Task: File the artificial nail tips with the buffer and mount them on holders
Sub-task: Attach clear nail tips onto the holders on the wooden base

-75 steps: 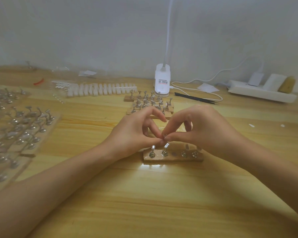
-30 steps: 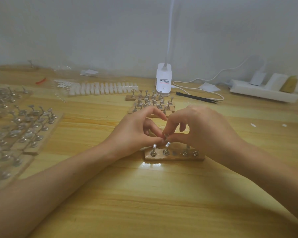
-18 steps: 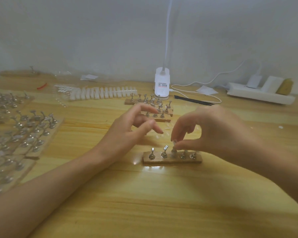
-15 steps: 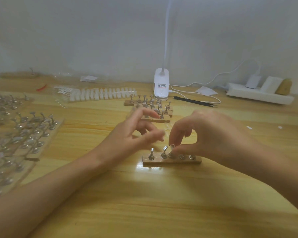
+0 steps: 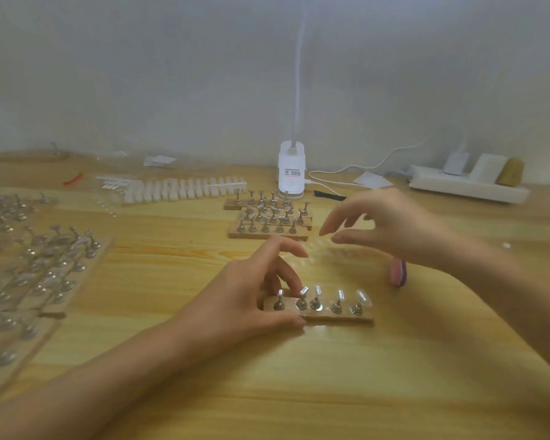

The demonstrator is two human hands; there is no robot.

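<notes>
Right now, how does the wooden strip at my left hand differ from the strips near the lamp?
The near strip is one row of five pegs; the far strips are three rows. The left hand holds the near strip; nothing touches the far strips. Right pegs of the near strip carry clear nail tips; the far strips' pegs look bare. Both are wood with metal pegs.

Just one printed label (image 5: pixel 292 172), stuck on the front of the white lamp base (image 5: pixel 291 160) in the upper middle of the frame, at the back of the tabletop (image 5: pixel 299 392). A few short rows of dark print on white, with a trace of red. Too small and blurred to read a single letter or number. Nothing else legible anywhere in view.
</notes>
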